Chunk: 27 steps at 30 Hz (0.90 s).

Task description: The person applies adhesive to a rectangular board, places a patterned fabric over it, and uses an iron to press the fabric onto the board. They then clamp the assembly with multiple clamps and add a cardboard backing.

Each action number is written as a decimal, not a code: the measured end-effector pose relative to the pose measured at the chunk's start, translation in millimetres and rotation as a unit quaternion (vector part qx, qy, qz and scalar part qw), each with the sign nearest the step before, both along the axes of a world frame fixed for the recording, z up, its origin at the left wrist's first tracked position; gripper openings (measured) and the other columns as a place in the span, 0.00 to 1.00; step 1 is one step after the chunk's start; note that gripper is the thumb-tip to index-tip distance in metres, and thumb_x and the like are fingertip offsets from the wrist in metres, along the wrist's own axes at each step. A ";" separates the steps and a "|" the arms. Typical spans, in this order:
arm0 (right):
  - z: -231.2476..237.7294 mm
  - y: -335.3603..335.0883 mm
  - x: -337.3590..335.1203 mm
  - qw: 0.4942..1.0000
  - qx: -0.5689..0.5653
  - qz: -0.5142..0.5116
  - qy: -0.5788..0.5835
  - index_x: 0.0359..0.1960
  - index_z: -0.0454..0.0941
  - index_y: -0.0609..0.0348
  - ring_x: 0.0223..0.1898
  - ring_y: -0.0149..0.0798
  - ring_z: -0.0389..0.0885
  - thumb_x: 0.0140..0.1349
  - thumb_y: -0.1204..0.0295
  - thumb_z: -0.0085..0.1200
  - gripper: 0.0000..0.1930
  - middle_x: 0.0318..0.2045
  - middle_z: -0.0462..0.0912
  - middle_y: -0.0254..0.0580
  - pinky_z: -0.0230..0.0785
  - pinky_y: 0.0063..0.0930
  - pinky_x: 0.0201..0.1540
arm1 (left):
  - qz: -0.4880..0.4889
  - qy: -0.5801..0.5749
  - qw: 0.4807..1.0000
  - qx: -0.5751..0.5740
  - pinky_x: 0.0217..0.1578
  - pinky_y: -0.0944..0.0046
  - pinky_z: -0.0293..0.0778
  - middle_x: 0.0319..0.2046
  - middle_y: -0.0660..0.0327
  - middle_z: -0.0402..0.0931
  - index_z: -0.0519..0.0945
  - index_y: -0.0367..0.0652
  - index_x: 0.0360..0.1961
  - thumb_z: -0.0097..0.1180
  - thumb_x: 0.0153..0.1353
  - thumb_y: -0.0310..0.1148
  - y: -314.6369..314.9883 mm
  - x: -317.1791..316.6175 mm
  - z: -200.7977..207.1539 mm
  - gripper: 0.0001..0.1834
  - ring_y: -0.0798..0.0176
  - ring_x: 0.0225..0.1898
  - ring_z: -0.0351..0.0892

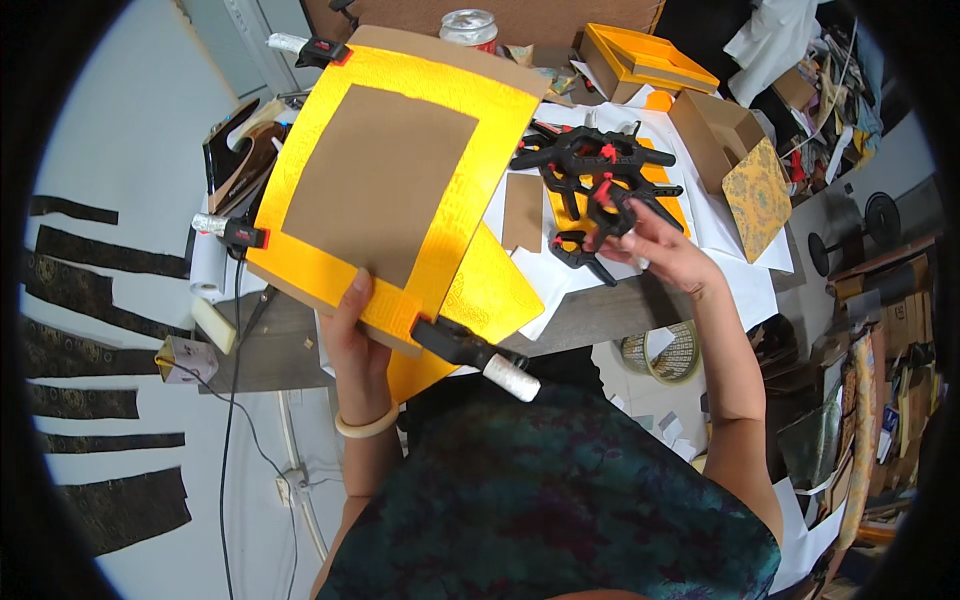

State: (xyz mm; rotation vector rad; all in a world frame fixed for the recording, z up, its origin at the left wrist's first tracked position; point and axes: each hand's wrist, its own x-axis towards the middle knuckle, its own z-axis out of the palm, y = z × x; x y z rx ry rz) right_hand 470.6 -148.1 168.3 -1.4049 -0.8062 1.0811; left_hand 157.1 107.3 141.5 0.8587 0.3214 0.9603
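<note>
My left hand (pixel 352 325) grips the lower edge of a brown board (pixel 380 180) with a yellow patterned border, thumb on its face and fingers behind. The board is tilted above the table. Black spring clamps with silver-wrapped handle ends bite its edges: one clamp (pixel 322 52) at the top left corner, a second clamp (pixel 242 233) at the lower left, and a third clamp (pixel 465 348) at the lower right. My right hand (pixel 672 250) is closed on a black spring clamp (pixel 612 212) with a red tip, beside a pile of similar clamps (pixel 590 150).
A yellow patterned sheet (pixel 490 290) lies partly under the board. Behind stand a yellow box (pixel 650 60), a can (pixel 468 28) and an open brown box (pixel 715 135). A wastebasket (pixel 662 352) sits on the floor below. Dark fabric strips (pixel 110 250) hang at left.
</note>
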 end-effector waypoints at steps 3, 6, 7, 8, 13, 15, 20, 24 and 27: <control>3.9 19.5 -14.5 0.999 -0.037 0.029 -0.012 0.71 0.67 0.59 0.53 0.25 0.77 0.77 0.62 0.53 0.26 0.53 0.83 0.34 0.69 0.25 0.59 | -0.026 0.011 0.999 0.015 0.56 0.56 0.81 0.55 0.51 0.79 0.69 0.35 0.65 0.63 0.66 0.31 3.3 -7.6 -4.4 0.29 0.55 0.54 0.84; 4.4 40.4 -12.7 0.992 -0.022 0.043 -0.119 0.63 0.74 0.61 0.51 0.31 0.81 0.76 0.60 0.53 0.22 0.49 0.85 0.39 0.71 0.29 0.58 | -0.007 0.039 0.999 0.018 0.56 0.57 0.82 0.55 0.52 0.79 0.69 0.35 0.65 0.62 0.65 0.30 -3.0 -11.0 -0.3 0.28 0.55 0.54 0.84; 4.7 47.4 -8.4 0.982 -0.022 0.055 -0.181 0.60 0.76 0.62 0.51 0.34 0.82 0.76 0.59 0.54 0.21 0.47 0.86 0.42 0.72 0.31 0.58 | -0.007 0.040 0.999 0.019 0.56 0.57 0.82 0.55 0.51 0.79 0.69 0.35 0.65 0.62 0.65 0.29 -4.4 -12.4 0.1 0.28 0.55 0.54 0.84; 6.1 50.7 -9.3 0.966 -0.031 0.012 -0.257 0.58 0.77 0.64 0.50 0.38 0.83 0.75 0.58 0.55 0.21 0.46 0.86 0.45 0.72 0.33 0.57 | -0.006 0.042 0.999 0.020 0.56 0.57 0.82 0.55 0.51 0.79 0.69 0.35 0.65 0.62 0.65 0.29 -5.4 -13.9 0.4 0.29 0.55 0.54 0.84; 26.1 63.6 -15.8 0.865 0.006 -0.099 -0.492 0.45 0.81 0.70 0.42 0.59 0.84 0.69 0.52 0.62 0.26 0.35 0.85 0.60 0.75 0.46 0.48 | -0.026 0.045 0.998 0.042 0.55 0.57 0.82 0.55 0.51 0.80 0.70 0.35 0.65 0.62 0.65 0.29 -0.9 -22.9 -4.5 0.28 0.55 0.53 0.85; 32.2 70.2 -13.8 0.837 0.020 -0.091 -0.540 0.43 0.82 0.70 0.37 0.61 0.83 0.68 0.51 0.62 0.26 0.32 0.83 0.62 0.74 0.48 0.45 | -0.019 0.044 0.998 0.039 0.55 0.58 0.82 0.55 0.51 0.80 0.70 0.35 0.65 0.62 0.65 0.29 -0.3 -22.6 -5.5 0.28 0.55 0.53 0.85; 49.5 85.0 -21.5 0.827 -0.057 -0.014 -0.559 0.45 0.82 0.73 0.39 0.59 0.85 0.67 0.47 0.62 0.31 0.34 0.84 0.64 0.75 0.47 0.45 | -0.036 0.034 0.998 0.040 0.55 0.60 0.81 0.54 0.55 0.81 0.74 0.37 0.63 0.63 0.66 0.27 -3.4 -24.8 -4.0 0.24 0.59 0.52 0.84; 59.4 86.5 -24.5 0.836 -0.104 0.030 -0.538 0.50 0.81 0.73 0.41 0.57 0.86 0.69 0.47 0.59 0.32 0.37 0.86 0.63 0.76 0.45 0.47 | -0.021 0.050 0.998 0.033 0.54 0.62 0.80 0.53 0.57 0.82 0.76 0.38 0.61 0.63 0.65 0.24 -4.4 -27.1 -7.7 0.23 0.60 0.51 0.84; 50.4 78.1 -9.0 0.854 0.022 0.082 -0.513 0.54 0.80 0.70 0.42 0.49 0.87 0.70 0.47 0.58 0.32 0.41 0.87 0.56 0.77 0.42 0.48 | 0.035 0.078 0.996 0.025 0.53 0.61 0.80 0.51 0.57 0.81 0.76 0.38 0.61 0.63 0.63 0.23 -3.2 -29.6 -6.1 0.24 0.59 0.51 0.84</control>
